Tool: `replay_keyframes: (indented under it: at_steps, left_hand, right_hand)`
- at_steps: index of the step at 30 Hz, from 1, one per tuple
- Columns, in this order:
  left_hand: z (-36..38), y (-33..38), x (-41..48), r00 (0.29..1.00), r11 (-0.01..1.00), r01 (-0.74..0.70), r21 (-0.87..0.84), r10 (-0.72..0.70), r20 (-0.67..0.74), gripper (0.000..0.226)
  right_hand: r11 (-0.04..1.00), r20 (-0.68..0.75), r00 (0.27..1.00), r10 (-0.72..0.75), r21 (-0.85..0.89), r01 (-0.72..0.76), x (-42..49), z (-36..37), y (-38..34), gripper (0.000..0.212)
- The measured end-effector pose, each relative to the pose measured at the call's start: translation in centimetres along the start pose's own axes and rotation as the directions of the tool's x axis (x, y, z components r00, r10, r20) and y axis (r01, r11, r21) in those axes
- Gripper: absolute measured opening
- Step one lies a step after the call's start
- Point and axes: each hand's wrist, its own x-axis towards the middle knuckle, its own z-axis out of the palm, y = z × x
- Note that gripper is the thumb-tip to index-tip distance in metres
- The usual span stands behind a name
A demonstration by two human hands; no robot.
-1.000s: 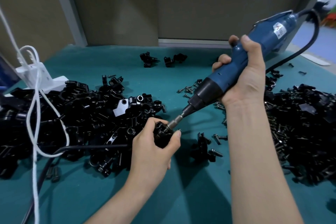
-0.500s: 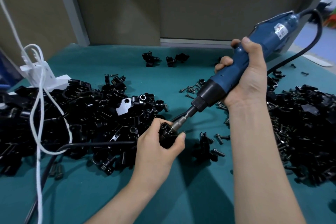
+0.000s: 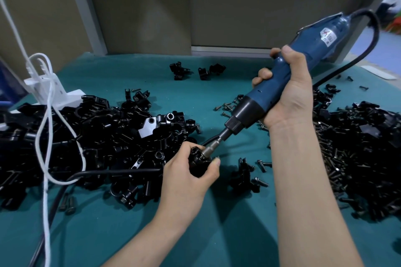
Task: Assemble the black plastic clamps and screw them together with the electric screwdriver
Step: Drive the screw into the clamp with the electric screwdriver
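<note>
Left hand: the left hand point(image 3: 186, 172) curls round a small glossy black plastic clamp point(image 3: 196, 163), just above the teal felt table cover point(image 3: 134, 230).
Clamp: knobby and shiny, half hidden in the palm, near the table's middle.
Screwdriver: the blue electric screwdriver with a black nose point(image 3: 282, 84) is tilted, its steel bit touching the clamp.
Right hand: the right hand point(image 3: 289, 95) grips the blue barrel.
Left: heap of loose black clamp parts point(image 3: 97, 136).
Right: heap of dark screws point(image 3: 351, 158).
Far: a few separate black clamps point(image 3: 204, 70).
</note>
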Motion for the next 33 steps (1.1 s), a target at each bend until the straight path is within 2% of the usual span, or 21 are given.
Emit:
replay_keyframes:
  at_steps: [20,25,28,31,33]
  left_hand:
    - [0.0,0.1,0.0,0.999,1.000,0.030,-0.008,-0.030,0.016,0.021]
    - [0.0,0.4,0.0,0.999,0.999,0.041,0.004,-0.041,0.034,0.023]
    - [0.0,0.6,0.0,0.997,0.998,0.057,0.010,-0.058,0.046,0.022]
    - [-0.1,0.8,0.0,0.997,0.998,0.056,0.028,-0.057,0.056,0.023]
    - [-0.1,1.0,-0.1,0.997,0.998,0.052,0.035,-0.054,0.061,0.025]
  right_hand:
    - [1.000,0.043,0.999,0.028,0.002,-0.028,0.1,-0.3,0.5,0.013]
    - [0.998,0.127,0.992,0.021,0.061,-0.029,0.0,-0.5,0.6,0.018]
    - [0.991,0.187,0.982,0.024,0.124,-0.048,-0.1,-0.6,0.6,0.029]
    - [0.992,0.241,0.970,0.023,0.118,-0.053,-0.2,-0.6,0.5,0.039]
    - [0.992,0.266,0.964,0.012,0.114,-0.044,-0.2,-0.6,0.4,0.038]
